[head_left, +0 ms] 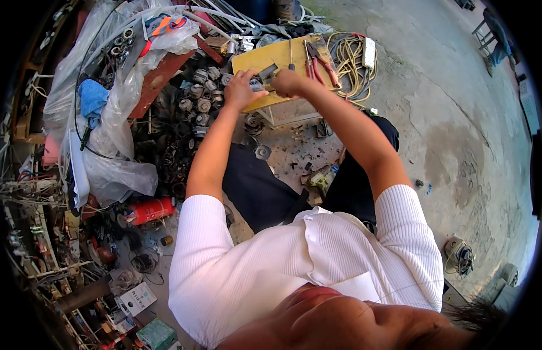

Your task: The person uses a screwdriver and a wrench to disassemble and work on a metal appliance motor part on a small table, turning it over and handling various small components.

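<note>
Fingers of the left hand point(240, 91) are bent around one side of a grey metal part point(267, 71), and the thumb is stretched out along its near side, so the part sits between them. The grip is therefore not fully closed; the width of the part keeps it apart. The right hand point(287, 83) is just beside it, with its fingers curled inward almost like a fist. What is inside this hand is hidden, so I cannot tell if it pinches something or is only pressed together.

The grey part is at the near left side of a low yellow table point(271, 55). It looks hard and dull, and one piece of it has the shape of a short cylinder. The table top is flat and marked with stains, and its legs are of thin, pale metal. Farther on the top lie a slim tool with dark handle point(291, 66) and pliers with smooth red handles point(324, 63).

To the right of the table, a yellowish cable point(344, 65) makes soft loops on rough grey concrete, near a white oblong power strip point(369, 52). To the left there is a heap of rounded metal parts point(195, 106), dark and dirty, beside wrinkled transparent plastic sheet point(122, 172).
</note>
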Demonstrator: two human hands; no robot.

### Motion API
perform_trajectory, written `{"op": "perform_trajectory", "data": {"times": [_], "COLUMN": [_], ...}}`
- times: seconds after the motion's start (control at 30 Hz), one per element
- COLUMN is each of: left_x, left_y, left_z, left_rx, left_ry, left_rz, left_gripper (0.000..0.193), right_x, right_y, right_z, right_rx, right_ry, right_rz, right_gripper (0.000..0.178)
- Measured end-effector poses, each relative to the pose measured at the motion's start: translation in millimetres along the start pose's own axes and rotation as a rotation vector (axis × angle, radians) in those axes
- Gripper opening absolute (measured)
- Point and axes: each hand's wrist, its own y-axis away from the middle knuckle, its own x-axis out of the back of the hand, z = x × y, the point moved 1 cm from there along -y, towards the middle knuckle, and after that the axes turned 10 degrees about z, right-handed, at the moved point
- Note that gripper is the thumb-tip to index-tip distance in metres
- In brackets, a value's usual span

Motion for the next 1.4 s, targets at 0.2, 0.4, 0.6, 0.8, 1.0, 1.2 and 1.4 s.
{"op": "perform_trajectory", "data": {"times": [0.2,0.4,0.6,0.8,1.0,1.2,1.4], "left_x": [-1.5,2.2,1.4,6.4,6.8,4.6,0.1], "left_y": [-4.0,-11.6,-6.3,-10.3,-6.9,-6.5,-15.4], "left_z": [0.7,-0.6,0.9,-2.0,-5.5,-1.1,-0.7], "left_rx": [0.017,0.045,-0.015,-0.004,-0.011,-0.042,-0.027], "left_ry": [0.0,0.031,0.065,0.063,0.044,0.005,0.068], "left_rz": [-0.015,-0.104,-0.057,-0.096,-0.072,-0.035,-0.077], "left_gripper": [0.065,0.062,0.06,0.06,0.062,0.062,0.061], "right_x": [40.0,-61.0,-101.5,-100.4,-44.7,29.6,-93.9], "right_y": [2.6,52.9,71.2,66.0,47.6,8.5,26.5], "right_z": [-26.4,-0.6,20.8,34.9,7.5,-4.4,28.1], "right_rx": [-0.326,-0.105,-0.055,0.052,-0.121,-0.425,0.072], "right_ry": [-0.381,-0.126,0.104,0.059,-0.347,-0.737,0.057], "right_rz": [-0.208,0.594,0.678,0.684,0.337,-0.384,0.469], "right_gripper": [0.028,0.054,0.075,0.072,0.04,0.022,0.058]}}
